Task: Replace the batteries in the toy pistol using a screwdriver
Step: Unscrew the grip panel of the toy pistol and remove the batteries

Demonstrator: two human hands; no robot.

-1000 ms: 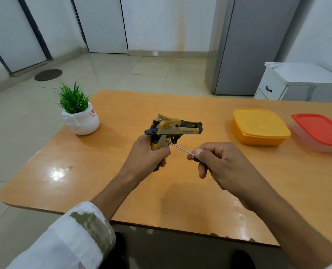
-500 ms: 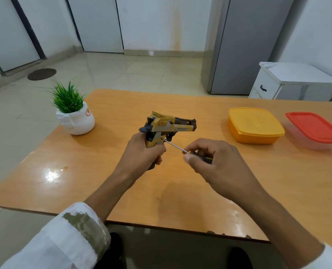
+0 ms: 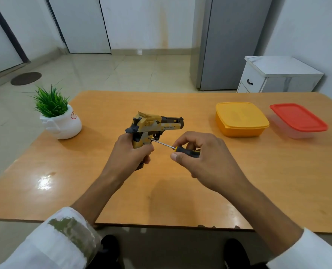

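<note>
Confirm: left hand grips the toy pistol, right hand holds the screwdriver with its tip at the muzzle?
Not the muzzle. In the head view the left hand grips the toy pistol and the right hand holds the screwdriver, but its tip sits on the side of the handle, near the trigger.

L hand point(image 3: 131, 152): fingers curled round the grip of toy pistol point(image 3: 153, 125), back of hand to camera, wrist roughly straight.
L forearm: bare, runs up from lower left toward centre; white sleeve point(image 3: 60, 243) w/ olive patch pushed back near elbow.
R hand point(image 3: 206, 160): thumb on near side, curled fingers on far side, pinching black/yellow handle of screwdriver point(image 3: 186, 151); knuckles up. Shaft tip meets pistol grip just above L fingers.
R forearm: bare, enters from lower right; white cuff point(image 3: 305, 251) at frame bottom.
Hands near each other, not touching.
</note>
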